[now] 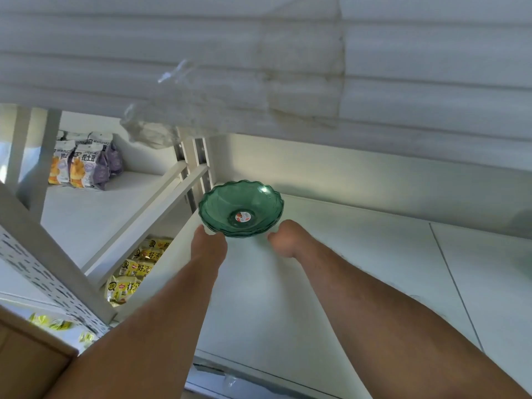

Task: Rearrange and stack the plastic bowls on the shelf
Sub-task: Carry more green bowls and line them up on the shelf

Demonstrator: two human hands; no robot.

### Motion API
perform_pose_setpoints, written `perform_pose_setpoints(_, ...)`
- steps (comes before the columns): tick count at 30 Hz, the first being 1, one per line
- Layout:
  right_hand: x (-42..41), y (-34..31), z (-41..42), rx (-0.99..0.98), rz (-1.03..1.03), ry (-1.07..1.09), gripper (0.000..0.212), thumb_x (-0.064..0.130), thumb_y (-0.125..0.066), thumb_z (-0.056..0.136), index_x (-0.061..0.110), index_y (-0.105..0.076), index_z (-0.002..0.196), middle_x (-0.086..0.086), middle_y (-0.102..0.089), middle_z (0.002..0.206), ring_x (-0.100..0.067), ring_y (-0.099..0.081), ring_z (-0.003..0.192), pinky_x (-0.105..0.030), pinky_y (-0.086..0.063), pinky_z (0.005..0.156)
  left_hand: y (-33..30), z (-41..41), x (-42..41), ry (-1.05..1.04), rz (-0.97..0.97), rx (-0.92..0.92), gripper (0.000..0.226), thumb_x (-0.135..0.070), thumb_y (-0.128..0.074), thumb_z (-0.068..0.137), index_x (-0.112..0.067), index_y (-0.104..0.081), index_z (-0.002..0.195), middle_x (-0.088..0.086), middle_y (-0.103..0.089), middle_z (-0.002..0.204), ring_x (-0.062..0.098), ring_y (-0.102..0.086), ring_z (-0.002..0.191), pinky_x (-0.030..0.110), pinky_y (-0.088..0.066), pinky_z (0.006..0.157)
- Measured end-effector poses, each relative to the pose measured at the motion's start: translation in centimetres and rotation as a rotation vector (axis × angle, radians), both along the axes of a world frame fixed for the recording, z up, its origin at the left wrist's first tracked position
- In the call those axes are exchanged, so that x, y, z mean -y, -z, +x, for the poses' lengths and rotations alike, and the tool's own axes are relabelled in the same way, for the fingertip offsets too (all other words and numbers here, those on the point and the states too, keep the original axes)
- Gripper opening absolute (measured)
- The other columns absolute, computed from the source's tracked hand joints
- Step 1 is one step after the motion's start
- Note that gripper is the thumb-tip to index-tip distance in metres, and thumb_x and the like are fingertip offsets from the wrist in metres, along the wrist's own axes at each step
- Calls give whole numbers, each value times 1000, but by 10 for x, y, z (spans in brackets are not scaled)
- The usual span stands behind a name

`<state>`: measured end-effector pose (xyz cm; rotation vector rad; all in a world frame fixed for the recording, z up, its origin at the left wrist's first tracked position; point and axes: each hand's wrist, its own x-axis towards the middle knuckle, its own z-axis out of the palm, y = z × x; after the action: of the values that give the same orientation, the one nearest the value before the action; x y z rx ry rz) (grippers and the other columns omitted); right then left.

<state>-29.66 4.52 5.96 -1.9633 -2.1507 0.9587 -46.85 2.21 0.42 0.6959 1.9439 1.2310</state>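
Note:
A small stack of translucent green plastic bowls [241, 208] with scalloped rims and a round red sticker in the bottom sits toward the back left of a white shelf [331, 269]. Both my arms reach in from below. My left hand [208, 243] grips the stack's near-left rim. My right hand [283, 239] grips its near-right rim. The fingers of both hands are hidden under the bowls, so only the backs of the hands and the wrists show.
A white shelf board [259, 67] hangs low overhead with crumpled clear plastic [161, 122] dangling at its edge. To the left, a neighbouring shelf unit holds purple-and-white snack bags [83, 162] and, lower down, yellow packets [135, 269]. White uprights [195, 165] divide the two units.

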Motion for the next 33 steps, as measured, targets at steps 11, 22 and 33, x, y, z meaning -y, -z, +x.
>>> perform_pose_setpoints(11,41,0,62,265,249,-124,67,54,-35,97,8,-38,145,-14,-39,151,-34,-25,145,-46,-28,115,-33,48,36,567,-159,-1039,70,-44,-42,96,-19,-18,157,8,-15,165,27,-12,151,43,-17,121)
perform_pose_setpoints(22,113,-21,178,385,333,-155,70,53,-31,99,10,-23,154,-12,-23,162,-33,-14,150,-50,-18,120,-73,165,85,834,-237,-1155,67,-48,-37,97,-23,-19,156,3,-20,164,26,-22,148,44,-24,117)
perform_pose_setpoints(33,196,-28,319,374,279,-9,64,51,-35,98,7,-36,145,-14,-41,149,-34,-32,140,-49,-28,114,-86,314,145,954,-194,-1129,65,-48,-37,98,-25,-21,156,0,-29,160,27,-30,144,41,-30,112)
